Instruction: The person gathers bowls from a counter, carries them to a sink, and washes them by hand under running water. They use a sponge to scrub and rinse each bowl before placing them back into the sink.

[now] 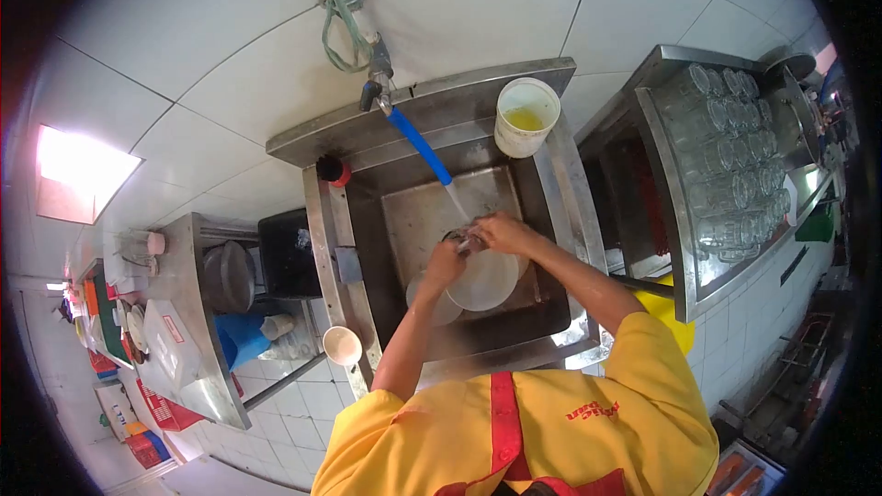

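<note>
My left hand (447,263) and my right hand (504,233) meet over the steel sink (395,195), fingers closed around a small, shiny, dark-looking object (472,241). Its kind I cannot tell, since the fingers cover most of it. A stream of water (457,203) runs from the blue hose (420,146) onto the object and fingers. Just below the hands, a round translucent bowl (484,286) lies in the sink. Another pale round dish (439,310) shows partly behind my left forearm.
A white bucket (526,118) with yellowish liquid stands on the sink's back right corner. On the left rim are a red-and-black item (333,171), a grey block (348,264) and a small cup (343,345). Rows of glass mugs (730,161) fill the right-hand rack.
</note>
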Motion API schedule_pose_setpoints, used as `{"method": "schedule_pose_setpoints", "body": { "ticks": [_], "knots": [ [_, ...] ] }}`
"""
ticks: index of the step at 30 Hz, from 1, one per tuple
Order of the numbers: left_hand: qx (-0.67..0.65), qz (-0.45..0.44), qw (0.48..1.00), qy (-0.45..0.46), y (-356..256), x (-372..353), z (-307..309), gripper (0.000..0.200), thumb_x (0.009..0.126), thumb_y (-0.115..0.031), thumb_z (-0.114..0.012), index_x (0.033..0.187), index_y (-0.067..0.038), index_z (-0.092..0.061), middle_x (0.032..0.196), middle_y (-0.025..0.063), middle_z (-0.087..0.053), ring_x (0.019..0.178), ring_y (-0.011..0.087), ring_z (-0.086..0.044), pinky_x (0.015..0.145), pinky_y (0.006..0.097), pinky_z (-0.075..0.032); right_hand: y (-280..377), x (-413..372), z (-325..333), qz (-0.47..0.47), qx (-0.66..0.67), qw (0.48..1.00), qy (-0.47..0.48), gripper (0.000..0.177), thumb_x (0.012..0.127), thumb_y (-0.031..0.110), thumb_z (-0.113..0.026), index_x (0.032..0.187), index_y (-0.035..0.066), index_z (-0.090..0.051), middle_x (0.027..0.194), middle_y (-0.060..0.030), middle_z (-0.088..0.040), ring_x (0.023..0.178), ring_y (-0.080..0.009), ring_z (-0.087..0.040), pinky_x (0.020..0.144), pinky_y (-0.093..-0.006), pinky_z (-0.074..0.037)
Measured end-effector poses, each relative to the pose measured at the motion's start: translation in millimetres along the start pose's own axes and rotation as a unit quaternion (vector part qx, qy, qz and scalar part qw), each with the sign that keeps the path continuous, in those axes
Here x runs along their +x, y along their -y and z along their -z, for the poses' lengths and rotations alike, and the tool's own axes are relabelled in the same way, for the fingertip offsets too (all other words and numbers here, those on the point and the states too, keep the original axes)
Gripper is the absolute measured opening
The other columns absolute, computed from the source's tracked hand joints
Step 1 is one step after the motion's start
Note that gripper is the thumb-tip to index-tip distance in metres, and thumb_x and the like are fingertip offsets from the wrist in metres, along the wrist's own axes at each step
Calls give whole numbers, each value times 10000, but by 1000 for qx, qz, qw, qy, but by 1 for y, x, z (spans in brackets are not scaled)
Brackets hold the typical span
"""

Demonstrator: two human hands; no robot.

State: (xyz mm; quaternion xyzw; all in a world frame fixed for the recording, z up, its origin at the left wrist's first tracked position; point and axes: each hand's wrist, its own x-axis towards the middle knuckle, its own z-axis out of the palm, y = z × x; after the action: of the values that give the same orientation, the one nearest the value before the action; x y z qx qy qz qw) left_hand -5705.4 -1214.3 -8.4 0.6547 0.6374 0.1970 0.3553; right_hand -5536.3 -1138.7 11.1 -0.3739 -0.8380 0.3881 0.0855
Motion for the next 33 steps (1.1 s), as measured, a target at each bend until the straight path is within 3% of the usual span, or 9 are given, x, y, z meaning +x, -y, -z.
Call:
{"method": "schedule_pose_setpoints", "body": {
  "ticks": [10, 14, 16, 18, 20, 21, 23, 30, 33],
  "knots": [
    [111, -47, 993, 10, -1, 8, 14, 177, 753, -86, -583, 892, 12, -631, 778, 244, -600, 746, 391, -593, 649, 428, -460, 5, 4, -30, 80, -120, 988, -54, 164, 815, 143, -511, 799, -18, -538, 741, -212, -607, 718, -386, -600, 628, -447, -479],
    [6, 30, 993, -117, -24, 1, 31, 222, 780, -35, -526, 978, -36, -627, 800, 241, -604, 756, 389, -595, 659, 446, -449, -2, -1, -18, 7, 7, 996, -87, 186, 835, 178, -522, 849, 0, -575, 718, -189, -614, 685, -326, -626, 625, -414, -487],
    [-28, 81, 975, -203, -31, 5, 31, 226, 795, -23, -511, 990, -36, -626, 802, 239, -609, 750, 371, -611, 657, 439, -451, 4, -9, -32, -251, 243, 923, -162, 290, 818, 263, -600, 858, -24, -591, 649, -132, -610, 641, -248, -616, 606, -370, -468],
    [-155, 91, 917, -357, -39, 7, 18, 233, 828, -28, -495, 1025, -32, -619, 804, 240, -618, 745, 309, -641, 647, 411, -460, 45, -7, -76, -268, 376, 838, -290, 413, 807, 364, -619, 825, -49, -616, 646, -117, -604, 626, -194, -585, 598, -347, -453],
    [-171, 88, 906, -376, -27, 6, 3, 232, 835, -30, -493, 1031, -29, -617, 803, 244, -618, 742, 286, -645, 639, 398, -461, 42, 4, -132, -310, 597, 605, -425, 468, 797, 406, -612, 762, -61, -617, 637, -155, -603, 647, -242, -607, 613, -373, -450],
    [-179, 86, 898, -394, -20, 3, 0, 231, 841, -32, -491, 1036, -25, -615, 801, 248, -618, 739, 263, -649, 631, 386, -461, 39, -2, -121, -311, 598, 605, -425, 468, 797, 406, -612, 762, -61, -617, 637, -155, -603, 647, -242, -607, 613, -373, -450],
    [-161, 84, 912, -367, -10, -11, 4, 222, 851, -53, -504, 1047, -6, -598, 844, 226, -630, 774, 239, -641, 658, 349, -465, 32, -25, -78, -335, 234, 897, -168, 398, 859, 334, -551, 981, -42, -605, 735, -227, -608, 721, -268, -636, 644, -363, -468],
    [-128, 49, 950, -281, -24, -12, 19, 213, 867, -72, -506, 1041, 30, -576, 880, 203, -641, 802, 230, -632, 691, 326, -468, 6, -8, -20, -161, 29, 971, -174, 347, 853, 294, -562, 908, -46, -599, 754, -282, -584, 734, -356, -615, 658, -399, -455],
    [-223, 70, 890, -392, -37, -2, 2, 220, 872, -75, -497, 1053, 25, -570, 908, 194, -632, 818, 234, -612, 729, 331, -458, 10, 5, -64, -183, 184, 881, -395, 302, 846, 263, -566, 951, -18, -608, 789, -286, -592, 778, -362, -614, 686, -405, -447]
  ]
}}
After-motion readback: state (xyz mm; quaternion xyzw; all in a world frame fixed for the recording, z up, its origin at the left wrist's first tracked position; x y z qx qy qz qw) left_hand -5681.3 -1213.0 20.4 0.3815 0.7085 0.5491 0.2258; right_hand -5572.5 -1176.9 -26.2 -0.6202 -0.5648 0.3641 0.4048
